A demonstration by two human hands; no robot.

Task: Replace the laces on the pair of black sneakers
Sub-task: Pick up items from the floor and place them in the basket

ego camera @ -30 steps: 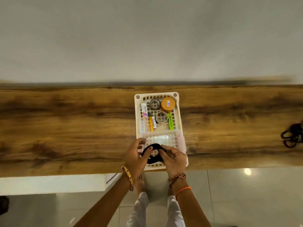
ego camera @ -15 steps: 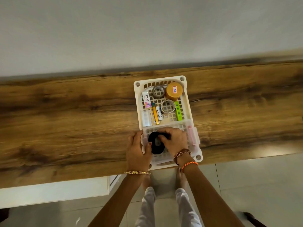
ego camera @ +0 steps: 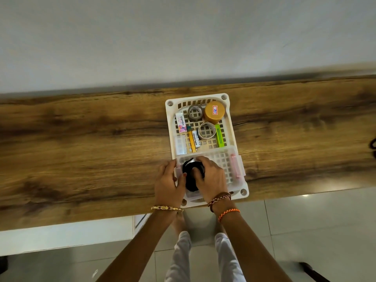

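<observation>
A coiled black lace bundle (ego camera: 190, 178) lies on top of a clear plastic box (ego camera: 225, 165) in the near end of a white basket (ego camera: 232, 127). My right hand (ego camera: 211, 178) curls over the bundle from the right and grips it. My left hand (ego camera: 167, 180) is at the box's left edge, its fingers round the box side and its thumb touching the bundle. No sneakers are in view.
The basket sits on a wooden table (ego camera: 81, 159) near its front edge and holds two tape rolls, a brown tape roll (ego camera: 214, 111), an eraser, pens and a green marker. A black looped thing (ego camera: 373, 143) shows at the far right edge. A wall stands behind the table.
The black bundle has gone from between both hands onto the clear box. My right hand now covers it, and my left hand has shifted to the box's left side.
</observation>
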